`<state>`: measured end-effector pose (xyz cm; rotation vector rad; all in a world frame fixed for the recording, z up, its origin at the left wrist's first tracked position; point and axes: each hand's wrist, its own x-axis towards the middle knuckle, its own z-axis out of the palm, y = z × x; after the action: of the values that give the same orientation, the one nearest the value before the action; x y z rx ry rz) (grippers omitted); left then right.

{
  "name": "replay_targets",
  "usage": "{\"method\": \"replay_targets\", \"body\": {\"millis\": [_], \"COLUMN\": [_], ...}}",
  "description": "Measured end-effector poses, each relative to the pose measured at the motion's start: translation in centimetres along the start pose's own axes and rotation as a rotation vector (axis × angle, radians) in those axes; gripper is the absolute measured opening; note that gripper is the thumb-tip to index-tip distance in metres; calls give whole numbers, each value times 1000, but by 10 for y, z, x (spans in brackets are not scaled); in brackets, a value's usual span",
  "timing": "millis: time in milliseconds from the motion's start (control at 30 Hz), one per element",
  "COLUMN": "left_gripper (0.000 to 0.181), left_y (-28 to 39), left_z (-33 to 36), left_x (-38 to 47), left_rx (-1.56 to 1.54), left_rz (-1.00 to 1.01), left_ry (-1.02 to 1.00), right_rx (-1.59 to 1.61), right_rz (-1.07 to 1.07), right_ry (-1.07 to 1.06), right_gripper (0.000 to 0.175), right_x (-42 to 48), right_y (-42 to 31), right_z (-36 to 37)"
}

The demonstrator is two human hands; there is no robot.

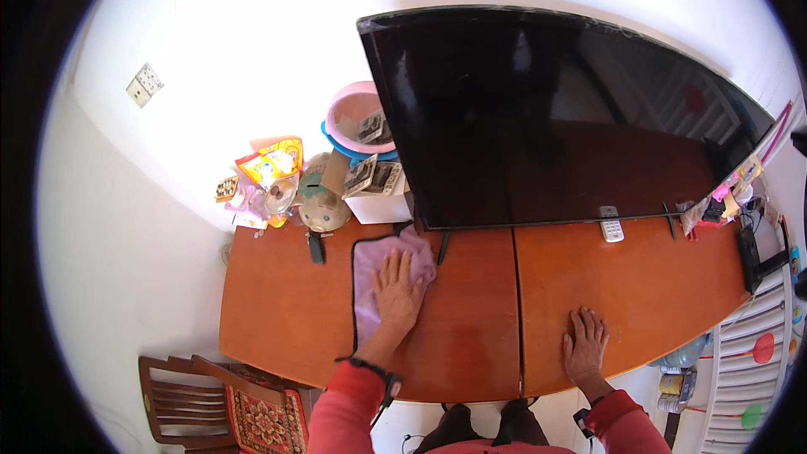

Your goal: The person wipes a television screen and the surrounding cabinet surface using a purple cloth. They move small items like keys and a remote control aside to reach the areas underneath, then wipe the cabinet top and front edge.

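My left hand (398, 293) lies flat, fingers extended, on a purple cloth (369, 265) with a dark edging. The cloth is spread on the left part of the wooden table (284, 309) and bunches up beside my fingertips. On the table's right part rests my right hand (585, 343), palm down with its fingers a little apart and nothing in it. A dark seam in the tabletop runs between my two hands. Beyond them stands a large flat-screen television (555, 120), its screen dark. One of its feet (444, 248) is just right of the cloth.
Left of the cloth are a key fob (316, 248), a piggy bank (323, 208), a glass lid (280, 195) and a white box (381, 205). A pink basin (353, 107) stands behind. A white remote control (611, 224) lies below the television. A wooden chair (183, 400) is at lower left.
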<state>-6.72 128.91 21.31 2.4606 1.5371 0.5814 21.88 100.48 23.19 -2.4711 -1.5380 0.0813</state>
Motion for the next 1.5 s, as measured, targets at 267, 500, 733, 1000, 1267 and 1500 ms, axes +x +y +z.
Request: {"method": "replay_targets", "body": {"millis": [267,500,733,1000,1267,1500], "left_gripper": [58,61,63,67,67,66], "left_y": [-4,-92,-91,-5,148,102], "left_z": [14,-26,-51,-34,-2,-7], "left_x": [41,12,-74,-176,-198,-201], "left_rx": [99,132,184,240,-111,27], "left_rz": [132,-183,-157,-68,646,796], "left_ry": [-111,-75,-102,-150,-321,-188], "right_rx": [-13,-11,-17,-38,-14,0], "right_rz": [41,17,1,-53,-38,-18], "right_ry": [-52,-46,-17,70,46,27], "right_gripper": [52,51,49,49,48,48], "right_x": [0,-1,-1,-4,-2,-3], "right_y": [-2,-1,-1,7,9,11], "right_z": [0,-2,1,11,11,15]}}
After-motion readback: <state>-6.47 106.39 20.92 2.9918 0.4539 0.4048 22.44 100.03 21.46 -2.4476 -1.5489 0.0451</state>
